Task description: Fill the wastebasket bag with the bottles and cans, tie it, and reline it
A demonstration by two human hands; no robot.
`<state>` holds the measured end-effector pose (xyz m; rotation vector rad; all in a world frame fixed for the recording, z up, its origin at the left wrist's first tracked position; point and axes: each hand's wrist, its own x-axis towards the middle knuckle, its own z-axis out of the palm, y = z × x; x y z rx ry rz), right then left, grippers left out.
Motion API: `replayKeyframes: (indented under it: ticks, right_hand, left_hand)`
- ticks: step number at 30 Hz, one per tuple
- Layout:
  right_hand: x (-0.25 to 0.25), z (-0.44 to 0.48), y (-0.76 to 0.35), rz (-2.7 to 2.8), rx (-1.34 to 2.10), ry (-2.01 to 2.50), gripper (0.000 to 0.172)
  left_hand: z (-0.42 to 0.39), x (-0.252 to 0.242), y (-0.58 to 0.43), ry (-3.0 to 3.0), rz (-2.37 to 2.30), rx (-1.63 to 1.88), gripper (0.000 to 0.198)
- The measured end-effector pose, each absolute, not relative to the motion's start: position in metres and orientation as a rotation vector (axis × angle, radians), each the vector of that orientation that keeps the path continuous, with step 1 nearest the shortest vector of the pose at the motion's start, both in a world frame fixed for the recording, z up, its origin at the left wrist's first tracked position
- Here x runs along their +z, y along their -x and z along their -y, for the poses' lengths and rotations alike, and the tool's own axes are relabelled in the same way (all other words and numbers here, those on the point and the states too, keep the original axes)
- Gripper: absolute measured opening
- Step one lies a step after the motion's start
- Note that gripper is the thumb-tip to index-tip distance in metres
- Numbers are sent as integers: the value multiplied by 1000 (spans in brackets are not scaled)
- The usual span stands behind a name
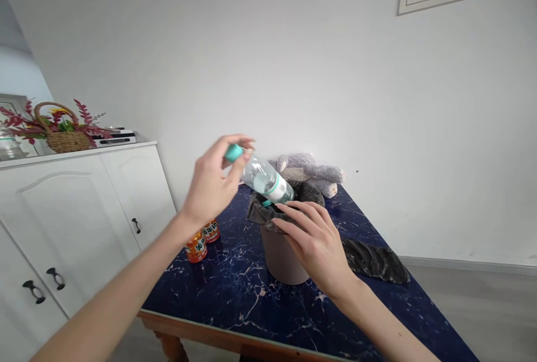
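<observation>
My left hand [211, 183] is pinched on the teal cap end of a clear plastic bottle [267, 181], which tilts down to the right over a small beige bin [282, 261]. A dark grey bag [263, 214] lines the bin. My right hand [315, 241] rests on the bin's rim, fingers stretched flat over the bag's edge, just under the bottle's lower end. The bin stands on a dark blue marble-patterned table [235, 289].
Two orange drink cans [202, 240] stand on the table's left side. A grey plush toy [310, 173] lies at the far end, a loose dark bag [375, 261] to the right. A white cabinet [75, 222] with a flower basket [62, 130] stands on the left.
</observation>
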<state>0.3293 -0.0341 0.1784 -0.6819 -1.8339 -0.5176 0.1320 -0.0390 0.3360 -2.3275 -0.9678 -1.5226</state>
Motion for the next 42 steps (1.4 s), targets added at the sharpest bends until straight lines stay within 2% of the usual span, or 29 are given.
replayKeyframes:
  ticks: [8, 15, 19, 22, 24, 27, 31, 35, 39, 42]
  right_hand:
    - [169, 58, -334, 1851, -484, 531, 28]
    - [157, 62, -341, 1944, -405, 435, 26]
    - [156, 64, -353, 2049, -299, 459, 30]
    - [162, 67, -365, 2096, -158, 468, 48]
    - [168, 66, -372, 2024, -43, 470, 54]
    - [180, 56, -380, 1817, 98, 579, 44]
    - [191, 32, -381, 1630, 167, 804, 35]
    - [192, 5, -372, 1638, 127, 907, 40]
    - [192, -24, -361, 1687, 90, 957, 44]
    - [193, -43, -357, 1704, 110, 971, 48]
  left_hand:
    - [2, 297, -157, 2704, 1245, -1233, 20]
    - [-6, 279, -152, 2977, 1315, -693, 34]
    - [-4, 287, -124, 2756, 1353, -956, 44]
    - [-13, 288, -82, 2480, 1492, -1053, 47]
    - [-25, 280, -46, 2297, 1634, -925, 49]
    - [-42, 257, 10, 2176, 1838, -631, 52]
    - [-56, 218, 59, 2093, 2053, -419, 71]
    - [-71, 188, 72, 2019, 2179, -279, 87]
    - [-94, 175, 64, 1924, 2288, -183, 82]
    - [-106, 170, 53, 1859, 2339, -142, 62]
